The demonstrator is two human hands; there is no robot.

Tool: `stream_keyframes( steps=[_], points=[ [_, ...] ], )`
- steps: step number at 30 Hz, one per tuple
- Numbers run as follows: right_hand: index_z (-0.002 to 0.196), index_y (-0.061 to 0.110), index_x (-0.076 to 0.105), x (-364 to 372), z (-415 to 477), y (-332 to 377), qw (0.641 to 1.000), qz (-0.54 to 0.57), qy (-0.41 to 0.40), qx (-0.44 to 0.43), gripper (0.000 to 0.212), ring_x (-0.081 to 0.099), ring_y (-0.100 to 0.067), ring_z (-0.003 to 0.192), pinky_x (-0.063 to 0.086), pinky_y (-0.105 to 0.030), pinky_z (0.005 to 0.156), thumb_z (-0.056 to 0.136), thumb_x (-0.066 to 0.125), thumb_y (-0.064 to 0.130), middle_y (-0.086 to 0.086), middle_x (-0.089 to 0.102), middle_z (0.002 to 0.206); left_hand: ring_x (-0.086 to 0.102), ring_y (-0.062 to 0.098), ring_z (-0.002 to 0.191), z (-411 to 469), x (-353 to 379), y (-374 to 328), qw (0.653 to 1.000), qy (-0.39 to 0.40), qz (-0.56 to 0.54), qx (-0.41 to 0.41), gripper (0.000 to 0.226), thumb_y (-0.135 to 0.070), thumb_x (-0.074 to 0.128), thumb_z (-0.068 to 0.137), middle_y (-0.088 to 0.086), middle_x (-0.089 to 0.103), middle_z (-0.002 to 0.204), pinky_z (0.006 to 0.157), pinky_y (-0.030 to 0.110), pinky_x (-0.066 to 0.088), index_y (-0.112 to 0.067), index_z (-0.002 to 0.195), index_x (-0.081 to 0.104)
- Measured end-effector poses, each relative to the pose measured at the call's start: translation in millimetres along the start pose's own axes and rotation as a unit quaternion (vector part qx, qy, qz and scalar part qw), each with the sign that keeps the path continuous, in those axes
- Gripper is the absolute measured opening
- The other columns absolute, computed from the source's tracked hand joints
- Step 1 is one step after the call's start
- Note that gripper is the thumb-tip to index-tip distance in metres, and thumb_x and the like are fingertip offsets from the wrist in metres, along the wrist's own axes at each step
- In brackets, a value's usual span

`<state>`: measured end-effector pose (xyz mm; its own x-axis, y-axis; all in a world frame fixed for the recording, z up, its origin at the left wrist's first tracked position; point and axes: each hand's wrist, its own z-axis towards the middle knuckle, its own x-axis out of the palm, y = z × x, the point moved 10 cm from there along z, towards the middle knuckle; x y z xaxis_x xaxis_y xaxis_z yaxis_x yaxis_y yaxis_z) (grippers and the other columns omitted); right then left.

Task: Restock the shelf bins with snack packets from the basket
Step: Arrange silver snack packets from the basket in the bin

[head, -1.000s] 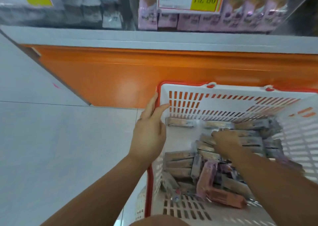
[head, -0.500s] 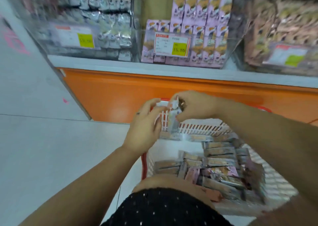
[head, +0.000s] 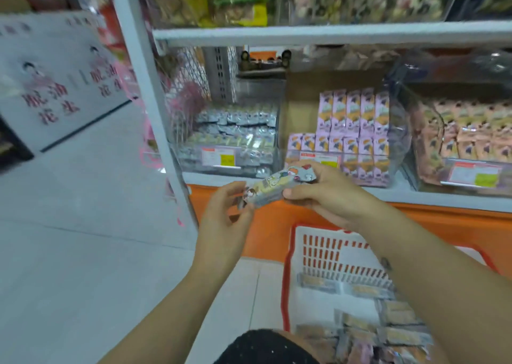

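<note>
A single snack packet (head: pixel 273 187) has been lifted out of the basket (head: pixel 286 275) and is now held level with the shelf (head: pixel 415 194) edge, just in front of the bins. Its right end is gripped by the right hand (head: pixel 329 194), and its left end is pinched by the left hand (head: pixel 224 219), which a second ago rested on the basket rim. Many packets (head: pixel 388 325) are left in the basket below. The pick is judged complete; placement is next, probably into the silver-packet bin (head: pixel 235 133) rather than the pink-packet bin (head: pixel 352 130), though blur prevents a sure match.
</note>
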<state>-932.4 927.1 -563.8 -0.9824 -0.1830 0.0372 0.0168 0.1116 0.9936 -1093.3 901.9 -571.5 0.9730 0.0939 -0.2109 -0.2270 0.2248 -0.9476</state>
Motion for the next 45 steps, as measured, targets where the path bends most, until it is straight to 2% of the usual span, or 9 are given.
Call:
stream_keyframes(
  steps=[5,9,11,17,24,29,36,40,45],
  points=[
    [0.094,0.01,0.059,17,18,11,0.996,0.087,-0.008,-0.027,0.014,0.065,-0.018,0.085,0.053,-0.032,0.081,0.087,0.059,-0.001,-0.01,0.062,0.096,0.059,0.005,0.105,19,-17,-9,1.0,-0.007,0.004,-0.007,0.026,-0.013,0.065,0.087,-0.01,0.061,0.108,0.079,0.006,0.044,-0.031,0.106,0.06],
    [0.102,0.006,0.057,19,29,12,0.988,0.15,-0.002,-0.032,0.011,0.064,-0.022,0.087,0.055,-0.028,0.079,0.092,0.054,0.004,-0.014,0.064,0.102,0.059,0.012,0.112,36,-10,-16,0.996,0.086,-0.025,-0.018,0.033,-0.016,0.067,0.087,-0.012,0.064,0.119,0.097,0.037,0.048,-0.031,0.116,0.061],
    [0.11,0.004,0.057,14,37,14,0.987,0.156,-0.014,-0.038,0.017,0.065,-0.022,0.089,0.056,-0.028,0.081,0.093,0.055,0.007,-0.014,0.065,0.106,0.063,0.014,0.107,44,-8,-22,0.993,0.105,-0.053,-0.024,0.032,-0.019,0.072,0.083,-0.008,0.068,0.114,0.093,0.037,0.05,-0.029,0.112,0.063],
    [0.133,0.015,0.053,-53,49,28,0.943,-0.257,-0.2,-0.063,0.042,0.05,-0.016,0.123,0.035,-0.027,0.101,0.094,0.056,0.03,0.002,0.051,0.138,0.052,-0.004,0.095,101,-27,-42,0.988,-0.076,0.135,0.009,0.029,-0.027,0.065,0.089,-0.012,0.056,0.109,0.078,0.015,0.042,-0.024,0.117,0.06],
    [0.125,0.017,0.06,-64,54,17,0.935,-0.309,-0.167,-0.055,0.036,0.05,-0.012,0.121,0.032,-0.02,0.088,0.095,0.055,0.035,0.003,0.055,0.134,0.051,0.019,0.053,168,39,-14,0.945,-0.009,0.327,-0.017,0.033,-0.033,0.058,0.091,-0.004,0.053,0.06,0.051,0.027,0.039,-0.019,0.121,0.054],
    [0.126,0.019,0.058,-66,55,15,0.937,-0.318,-0.13,-0.064,0.036,0.047,-0.009,0.121,0.03,-0.018,0.087,0.095,0.053,0.037,0.006,0.053,0.135,0.062,0.022,0.086,176,71,10,0.884,0.115,0.449,-0.06,0.036,-0.045,0.043,0.095,-0.003,0.067,0.092,0.1,0.04,0.038,-0.028,0.127,0.047],
    [0.128,0.023,0.056,-64,41,18,0.936,-0.325,-0.098,-0.09,0.033,0.052,-0.002,0.098,0.04,-0.014,0.081,0.095,0.054,0.027,0.009,0.039,0.146,0.056,0.026,0.111,170,76,9,0.874,0.19,0.445,-0.041,0.038,-0.035,0.032,0.1,0.001,0.062,0.107,0.109,0.051,0.027,-0.028,0.135,0.045],
    [0.115,0.024,0.063,-77,23,17,0.922,-0.341,-0.132,-0.127,0.023,0.054,0.008,0.08,0.04,-0.005,0.071,0.093,0.057,0.02,0.009,0.055,0.125,0.05,0.023,0.121,158,74,-5,0.876,0.136,0.46,0.042,0.035,-0.027,0.036,0.101,0.001,0.058,0.127,0.114,0.052,0.014,-0.025,0.133,0.048],
    [0.107,0.009,0.067,-106,-3,-30,0.91,-0.395,-0.101,-0.069,0.018,0.054,0.011,0.056,0.037,-0.001,0.058,0.091,0.058,0.009,0.021,0.051,0.071,0.055,0.026,0.107,95,61,-34,0.914,-0.039,0.293,0.279,0.035,-0.016,0.041,0.085,0.005,0.062,0.115,0.097,0.048,0.04,-0.013,0.113,0.061]
  ],
)
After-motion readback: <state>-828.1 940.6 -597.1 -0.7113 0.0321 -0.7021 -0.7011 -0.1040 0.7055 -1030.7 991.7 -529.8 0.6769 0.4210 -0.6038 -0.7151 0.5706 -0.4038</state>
